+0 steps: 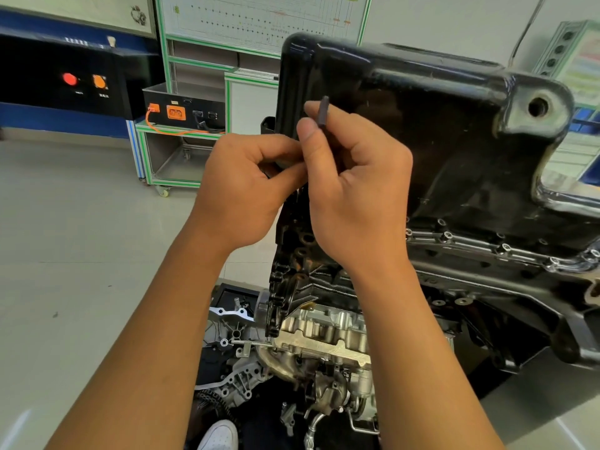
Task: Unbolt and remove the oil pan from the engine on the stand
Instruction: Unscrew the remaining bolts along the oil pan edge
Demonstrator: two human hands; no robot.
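The black oil pan (438, 125) sits on top of the upturned engine (324, 336), filling the upper right. A row of bolts (500, 248) runs along its flange on the near right side. A drain hole (537, 107) shows at the pan's right corner. My right hand (354, 190) pinches a small dark bit (323, 112) between thumb and forefinger in front of the pan's left end. My left hand (243, 190) is beside it, fingers curled, its fingertips meeting the right hand; what it grips is hidden.
A green-framed wheeled cart (181, 147) with a black box and orange cable stands behind left. A black console with a red button (69, 79) lines the far wall. Pale tiled floor (81, 238) spreads to the left. A white shoe (220, 435) shows at the bottom.
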